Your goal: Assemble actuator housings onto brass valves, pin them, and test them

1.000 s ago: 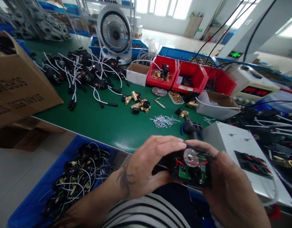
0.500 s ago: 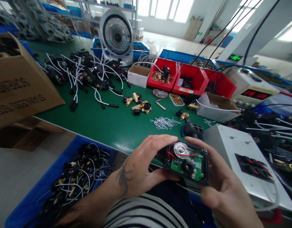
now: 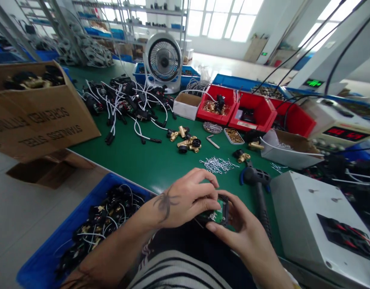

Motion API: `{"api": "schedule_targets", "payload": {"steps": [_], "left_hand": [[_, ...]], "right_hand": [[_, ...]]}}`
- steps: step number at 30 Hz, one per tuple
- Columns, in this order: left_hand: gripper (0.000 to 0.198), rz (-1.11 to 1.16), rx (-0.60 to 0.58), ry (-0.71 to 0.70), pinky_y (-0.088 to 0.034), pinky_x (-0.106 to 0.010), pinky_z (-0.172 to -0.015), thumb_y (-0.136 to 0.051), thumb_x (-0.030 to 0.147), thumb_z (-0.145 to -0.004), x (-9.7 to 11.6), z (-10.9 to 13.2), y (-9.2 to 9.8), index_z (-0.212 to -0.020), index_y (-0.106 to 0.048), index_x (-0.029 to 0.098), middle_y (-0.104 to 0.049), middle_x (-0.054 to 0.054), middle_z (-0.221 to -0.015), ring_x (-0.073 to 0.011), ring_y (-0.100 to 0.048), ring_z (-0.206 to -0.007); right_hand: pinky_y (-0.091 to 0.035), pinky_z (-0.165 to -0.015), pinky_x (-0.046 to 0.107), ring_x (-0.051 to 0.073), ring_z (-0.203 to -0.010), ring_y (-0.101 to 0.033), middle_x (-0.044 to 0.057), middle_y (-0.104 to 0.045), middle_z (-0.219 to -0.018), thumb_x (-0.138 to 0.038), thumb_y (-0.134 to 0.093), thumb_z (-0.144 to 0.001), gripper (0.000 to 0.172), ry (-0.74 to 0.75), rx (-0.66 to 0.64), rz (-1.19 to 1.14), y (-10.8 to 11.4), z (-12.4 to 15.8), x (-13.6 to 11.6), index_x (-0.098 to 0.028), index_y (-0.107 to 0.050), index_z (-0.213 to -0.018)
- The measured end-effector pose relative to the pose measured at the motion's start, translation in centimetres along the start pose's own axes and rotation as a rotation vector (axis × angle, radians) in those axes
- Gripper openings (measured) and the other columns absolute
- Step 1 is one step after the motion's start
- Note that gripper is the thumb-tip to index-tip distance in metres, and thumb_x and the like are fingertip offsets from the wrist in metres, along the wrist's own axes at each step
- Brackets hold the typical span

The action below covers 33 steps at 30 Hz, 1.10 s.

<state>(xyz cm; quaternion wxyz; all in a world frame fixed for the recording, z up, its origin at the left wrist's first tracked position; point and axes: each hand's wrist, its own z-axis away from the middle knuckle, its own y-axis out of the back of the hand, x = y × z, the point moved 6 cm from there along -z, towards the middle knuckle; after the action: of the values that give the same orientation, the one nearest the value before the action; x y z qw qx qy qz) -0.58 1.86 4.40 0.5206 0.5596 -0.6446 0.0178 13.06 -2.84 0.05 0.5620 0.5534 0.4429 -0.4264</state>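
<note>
Black case, open side up with a green board inside, is held just over the near edge of the table. The right hand clamps its end, thumb on the near side and fingers beyond, presumably to steady it; fingers of the left hand bend down over the board, though whether they pinch anything I can't tell. Metal pins lie heaped just past the hands, likely for easy reach. Upside down on the carton I read SCREWED FITTINGS and STAINLESS STEEL; the red bin's label is too small.
</note>
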Motion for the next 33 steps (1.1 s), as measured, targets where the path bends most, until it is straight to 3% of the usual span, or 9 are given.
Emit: {"api": "schedule_targets", "payload": {"steps": [3, 6, 11, 14, 17, 23, 26, 31, 33], "left_hand": [[0.022, -0.272, 0.054, 0.233, -0.048, -0.028, -0.095, -0.051, 0.039, -0.095, -4.3, -1.7, 1.1, -0.097, -0.058, 0.018, -0.061, -0.004, -0.109, -0.0148, -0.058, -0.105], [0.036, -0.57, 0.173, 0.543, -0.048, -0.038, -0.093, -0.055, 0.039, -0.093, -9.4, -3.4, 3.0, -0.11, -0.051, 0.008, -0.058, -0.017, -0.116, -0.0255, -0.058, -0.108], [0.033, -0.635, 0.152, 0.614, -0.048, -0.042, -0.091, -0.063, 0.021, -0.086, -13.9, -5.3, 3.9, -0.109, -0.052, 0.001, -0.061, -0.023, -0.11, -0.0324, -0.06, -0.106], [0.02, -0.601, 0.164, 0.551, -0.047, -0.041, -0.093, -0.054, 0.018, -0.089, -12.4, -5.0, 4.0, -0.103, -0.055, 0.003, -0.064, -0.02, -0.104, -0.0289, -0.061, -0.103], [0.022, -0.504, 0.166, 0.448, -0.049, -0.032, -0.088, -0.05, 0.031, -0.094, -8.2, -3.8, 3.1, -0.102, -0.056, 0.011, -0.066, -0.009, -0.1, -0.0197, -0.063, -0.094], [0.056, -0.131, 0.106, 0.139, -0.049, -0.026, -0.068, -0.031, 0.066, -0.093, 0.2, -2.2, 0.7, -0.098, -0.057, 0.017, -0.065, -0.002, -0.08, -0.0143, -0.062, -0.074], [0.066, -0.34, 0.132, 0.292, -0.05, -0.028, -0.066, -0.02, 0.068, -0.092, 0.4, -1.7, 0.9, -0.114, -0.053, 0.015, -0.064, -0.005, -0.085, -0.017, -0.063, -0.074], [0.053, -0.768, -0.263, 0.507, -0.052, -0.035, -0.061, -0.052, 0.057, -0.088, -1.2, -0.6, -3.2, -0.119, -0.055, 0.015, -0.061, -0.011, -0.1, -0.0273, -0.065, -0.08], [0.055, -0.831, -0.309, 0.509, -0.054, -0.035, -0.064, -0.064, 0.049, -0.083, -1.8, -0.2, -4.5, -0.124, -0.053, 0.014, -0.06, -0.014, -0.106, -0.0286, -0.065, -0.086]], "right_hand": [[-0.059, -0.081, 0.035, 0.024, -0.093, -0.07, 0.008, -0.073, -0.103, -0.052, -0.075, -0.071, 0.052, -0.059, 0.127, 0.039, -0.4, -1.4, 1.3, -0.02, -0.059, -0.11], [-0.056, -0.079, 0.041, 0.027, -0.089, -0.068, 0.01, -0.072, -0.1, -0.06, -0.064, -0.078, 0.053, -0.082, 0.213, 0.158, -0.5, -2.6, 2.4, -0.018, -0.061, -0.109], [-0.046, -0.088, 0.052, 0.029, -0.089, -0.06, 0.014, -0.066, -0.106, -0.056, -0.062, -0.081, 0.047, -0.046, 0.283, 0.306, 0.2, -3.4, 3.1, -0.016, -0.065, -0.106], [-0.043, -0.092, 0.053, 0.029, -0.094, -0.058, 0.015, -0.064, -0.108, -0.052, -0.066, -0.08, 0.048, 0.009, 0.319, 0.292, 0.7, -2.8, 2.5, -0.016, -0.063, -0.111], [-0.049, -0.087, 0.046, 0.024, -0.09, -0.06, 0.012, -0.063, -0.11, -0.051, -0.064, -0.082, 0.049, 0.056, 0.331, 0.215, 0.9, -1.7, 1.3, -0.019, -0.059, -0.118], [-0.053, -0.072, 0.027, 0.014, -0.079, -0.059, 0.004, -0.065, -0.104, -0.04, -0.068, -0.085, 0.035, 0.036, 0.06, -0.406, -0.1, -0.6, 0.1, -0.026, -0.064, -0.117], [-0.053, -0.071, 0.024, 0.013, -0.075, -0.057, 0.002, -0.066, -0.096, -0.038, -0.07, -0.084, 0.023, 0.042, 0.148, -0.514, 1.2, -0.1, 0.0, -0.028, -0.07, -0.105], [-0.055, -0.071, 0.024, 0.012, -0.073, -0.058, 0.003, -0.067, -0.107, -0.044, -0.075, -0.079, 0.028, 0.067, 0.185, -0.56, 2.2, 1.0, -0.6, -0.03, -0.073, -0.104], [-0.055, -0.069, 0.021, 0.01, -0.073, -0.059, 0.002, -0.067, -0.11, -0.042, -0.076, -0.077, 0.03, 0.076, 0.171, -0.581, 2.1, 1.4, -1.0, -0.031, -0.072, -0.106]]}}
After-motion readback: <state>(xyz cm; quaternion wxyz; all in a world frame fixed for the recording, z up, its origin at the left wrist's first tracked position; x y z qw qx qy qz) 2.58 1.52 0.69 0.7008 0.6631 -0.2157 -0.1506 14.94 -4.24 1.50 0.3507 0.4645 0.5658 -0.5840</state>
